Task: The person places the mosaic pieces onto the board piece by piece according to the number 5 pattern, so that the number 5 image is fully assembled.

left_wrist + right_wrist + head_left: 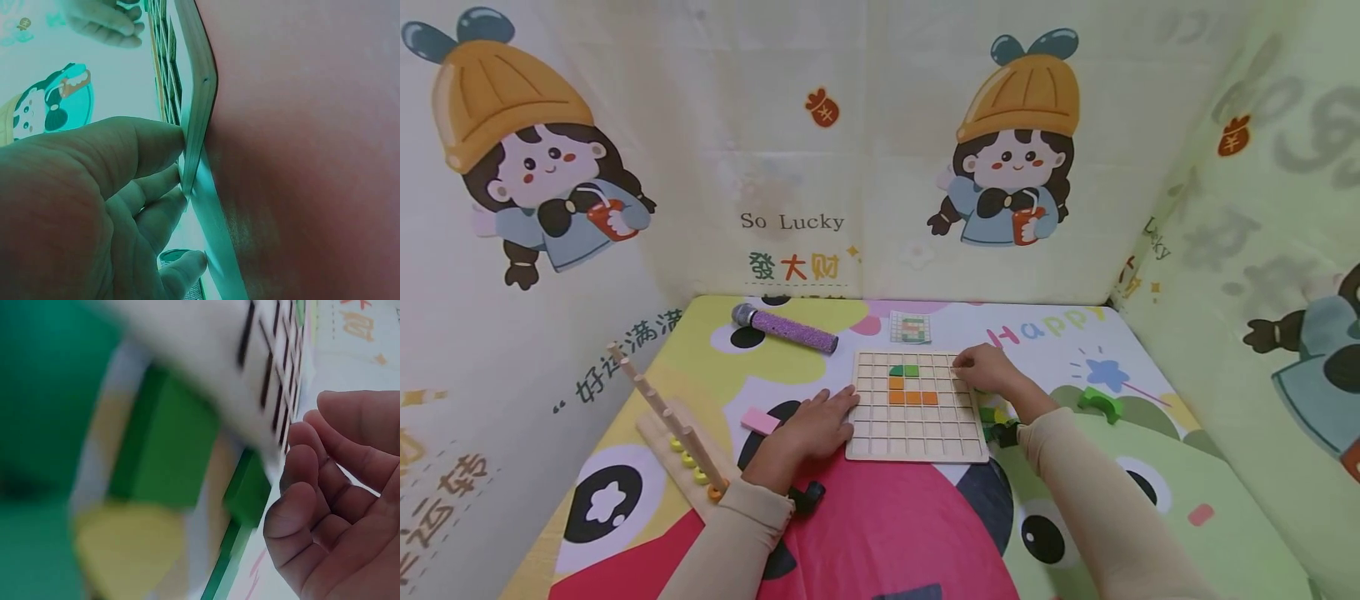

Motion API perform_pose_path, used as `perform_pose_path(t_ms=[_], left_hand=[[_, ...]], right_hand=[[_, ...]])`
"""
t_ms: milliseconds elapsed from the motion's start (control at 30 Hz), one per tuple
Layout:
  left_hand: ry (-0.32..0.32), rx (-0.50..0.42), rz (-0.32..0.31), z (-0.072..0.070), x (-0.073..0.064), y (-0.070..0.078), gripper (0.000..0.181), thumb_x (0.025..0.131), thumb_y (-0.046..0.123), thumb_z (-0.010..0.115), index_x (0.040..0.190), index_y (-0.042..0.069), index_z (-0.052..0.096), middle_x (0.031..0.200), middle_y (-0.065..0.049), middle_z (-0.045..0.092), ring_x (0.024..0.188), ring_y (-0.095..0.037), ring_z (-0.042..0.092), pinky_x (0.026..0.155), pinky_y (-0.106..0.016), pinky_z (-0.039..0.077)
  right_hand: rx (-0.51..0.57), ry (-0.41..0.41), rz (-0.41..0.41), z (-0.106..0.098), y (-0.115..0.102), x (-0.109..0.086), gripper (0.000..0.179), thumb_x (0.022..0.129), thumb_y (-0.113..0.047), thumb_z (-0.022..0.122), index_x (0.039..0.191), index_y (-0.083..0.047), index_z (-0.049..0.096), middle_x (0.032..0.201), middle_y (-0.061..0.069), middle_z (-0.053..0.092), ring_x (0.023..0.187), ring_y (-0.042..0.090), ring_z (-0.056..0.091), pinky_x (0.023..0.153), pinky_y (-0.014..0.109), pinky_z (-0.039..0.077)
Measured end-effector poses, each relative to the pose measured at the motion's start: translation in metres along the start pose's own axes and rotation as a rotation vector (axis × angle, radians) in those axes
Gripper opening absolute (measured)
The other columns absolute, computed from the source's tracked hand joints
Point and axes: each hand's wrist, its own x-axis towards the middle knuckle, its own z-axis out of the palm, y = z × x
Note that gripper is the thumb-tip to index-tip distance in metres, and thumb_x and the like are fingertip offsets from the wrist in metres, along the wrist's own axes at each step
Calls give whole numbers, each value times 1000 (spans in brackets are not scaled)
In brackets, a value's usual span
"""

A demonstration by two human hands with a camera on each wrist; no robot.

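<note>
A wooden grid board (917,433) lies in the middle of the table. On it stand a rounded green block (896,371), a green square block (912,371) and several orange blocks (913,398). Along the board's left edge my left hand (816,423) rests, its extended thumb (156,147) and fingers touching the rim. Above the upper right corner is my right hand (987,369), fingers bent and thumb close to the index finger; whether a small piece sits between the fingertips is hidden. Loose green blocks (169,437) and a yellow block (131,547) lie below that hand, beside the board.
Behind the board lies a small pattern card (911,327), with a purple glittery microphone (790,330) to its left. A wooden peg stand (677,450) with yellow rings is at left, near a pink block (760,421). At right lies a green arch block (1101,404).
</note>
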Motion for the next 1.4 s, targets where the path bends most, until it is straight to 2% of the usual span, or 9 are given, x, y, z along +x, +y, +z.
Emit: perform_pose_path(t_ms=[167,433,700,933,1167,1400], left_hand=[[-3,2,-4,1,1,-1,60,103,27,56,160,17,41,171,-3,30,158,-42,22,126,-62,21],[-5,0,2,0,0,-1,60,103,27,56,160,17,41,171,-4,30,158,-42,21,126,-62,21],[-1,-5,-4,-1,-1,-1,60,103,28,56,160,17,42,171,-3,30,158,-42,22,127,-62,21],[6,-10,3,0,-1,-1,60,103,28,56,160,17,42,171,-3,31,158,-42,22,127,-61,21],[7,-14,3,0,-1,-1,60,103,26,56,160,17,42,171,-3,31,158,-42,22,127,-61,21],[8,-12,4,1,0,-2,60,103,27,57,160,17,42,171,-3,31,158,-42,21,127,-62,21]], right_hand=[[-49,21,24,-7,13,-12,28,100,-17,63,118,2,73,110,17,73,95,28,64,88,47,56],[-135,27,-8,-9,27,-23,29,95,-14,69,116,5,73,105,18,74,98,32,68,91,51,56],[-141,35,11,-5,31,-24,31,93,-17,73,115,4,73,108,18,75,104,34,69,96,51,55],[-132,50,24,-3,31,-24,21,90,-14,74,105,2,73,97,13,72,89,27,64,88,48,56],[-110,66,9,-2,28,-26,11,91,-9,72,98,-2,70,93,10,69,85,24,61,85,46,54],[-77,39,21,-8,27,-26,11,96,-6,64,103,-1,70,103,16,71,97,32,67,89,50,55]])
